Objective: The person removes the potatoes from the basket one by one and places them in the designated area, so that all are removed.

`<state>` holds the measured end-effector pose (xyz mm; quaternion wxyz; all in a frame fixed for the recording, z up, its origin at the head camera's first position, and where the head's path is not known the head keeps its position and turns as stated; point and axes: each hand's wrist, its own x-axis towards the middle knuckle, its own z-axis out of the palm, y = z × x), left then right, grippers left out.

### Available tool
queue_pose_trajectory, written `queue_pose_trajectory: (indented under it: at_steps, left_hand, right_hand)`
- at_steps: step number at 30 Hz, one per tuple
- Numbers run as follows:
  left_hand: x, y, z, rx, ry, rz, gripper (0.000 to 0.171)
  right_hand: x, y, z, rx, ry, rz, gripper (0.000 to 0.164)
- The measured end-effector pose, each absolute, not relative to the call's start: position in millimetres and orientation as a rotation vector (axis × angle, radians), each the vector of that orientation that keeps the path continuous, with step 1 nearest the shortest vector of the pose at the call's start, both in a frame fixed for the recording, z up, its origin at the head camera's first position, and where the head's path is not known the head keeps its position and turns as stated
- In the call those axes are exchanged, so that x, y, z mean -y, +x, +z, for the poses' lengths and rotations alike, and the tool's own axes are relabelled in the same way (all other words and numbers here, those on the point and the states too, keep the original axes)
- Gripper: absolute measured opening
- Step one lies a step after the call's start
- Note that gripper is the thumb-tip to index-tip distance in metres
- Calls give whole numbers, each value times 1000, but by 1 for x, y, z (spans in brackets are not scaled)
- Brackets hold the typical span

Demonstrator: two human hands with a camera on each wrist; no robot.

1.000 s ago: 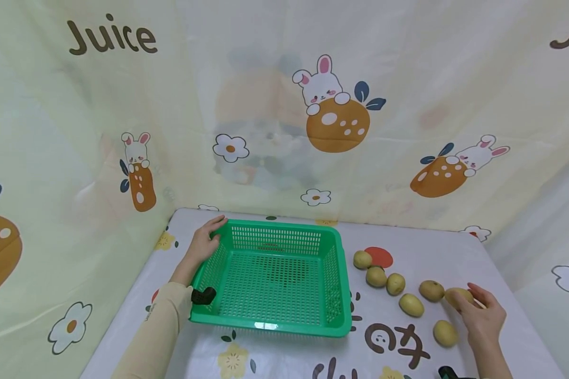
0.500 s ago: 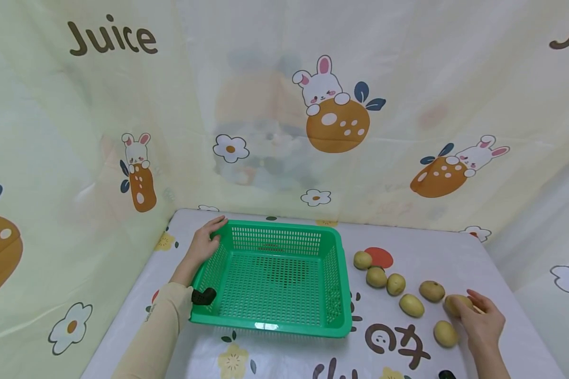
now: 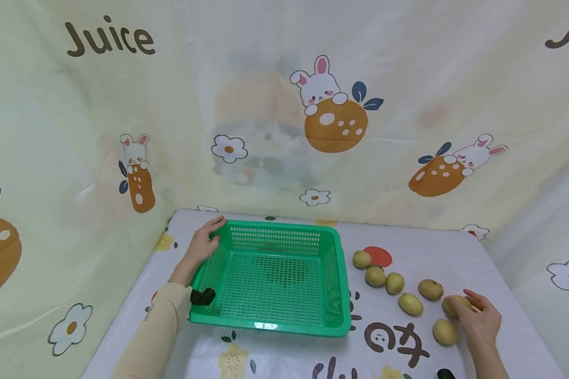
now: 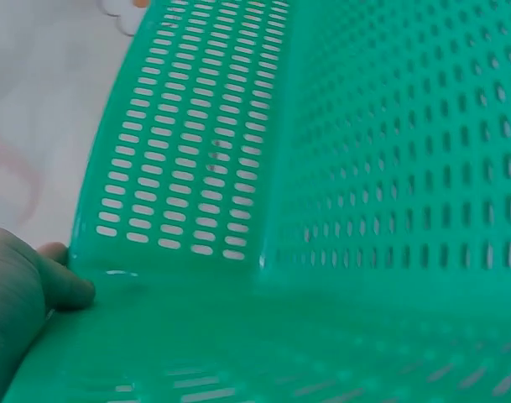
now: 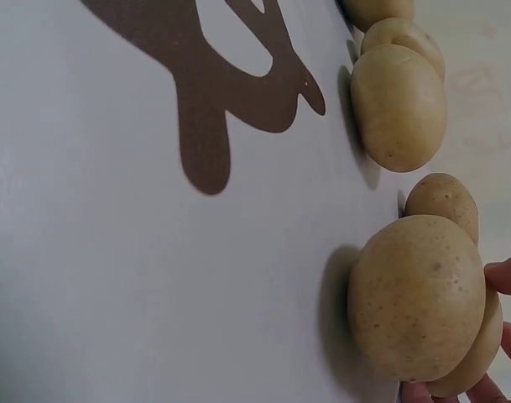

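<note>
In the head view, a green plastic basket (image 3: 270,330) with slotted walls stands on the table, nothing inside it. My left hand (image 3: 201,245) grips its far left corner by the rim, and the left wrist view shows the thumb (image 4: 66,287) over the edge. To the right, my right hand (image 3: 481,321) holds a potato (image 3: 450,304) at table level, fingers and thumb around it. Another potato (image 3: 444,332) lies just in front of that one and partly hides it in the right wrist view. A further potato (image 3: 430,289) sits close behind, to the left.
Several more potatoes, among them a nearer one (image 3: 410,304) and one at the far end (image 3: 362,259), lie in a loose diagonal row right of the basket. A printed cloth (image 3: 275,358) covers the table. Patterned curtains (image 3: 265,105) enclose the back and sides.
My right hand and the potato in it have shifted slightly toward me, opening a small gap to the potato behind. The left hand and the basket stay put.
</note>
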<state>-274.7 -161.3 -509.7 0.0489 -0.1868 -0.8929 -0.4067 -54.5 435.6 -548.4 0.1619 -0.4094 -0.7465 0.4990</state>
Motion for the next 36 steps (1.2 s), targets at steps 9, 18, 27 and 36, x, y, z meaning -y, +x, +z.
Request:
queue_pose_trajectory:
  at_steps: [9,18,27,36]
  left_hand:
    - [164,-279,-506,2760,-617,-1158,55]
    - [164,-276,-501,2814,-690,-1085,59]
    - [167,-269,-492,2805,-748,-940,66]
    - [154,-261,-472,2756,-812,-776,70]
  right_hand:
    - [-430,-56,-540,2299,-1133,1297,61]
    - [-433,-57,-537,2432,-1098,1285,68]
    - [-429,-65,-529,2531,-1040,1281,71]
    - [-421,-76,-505,2658,-900,1124,73]
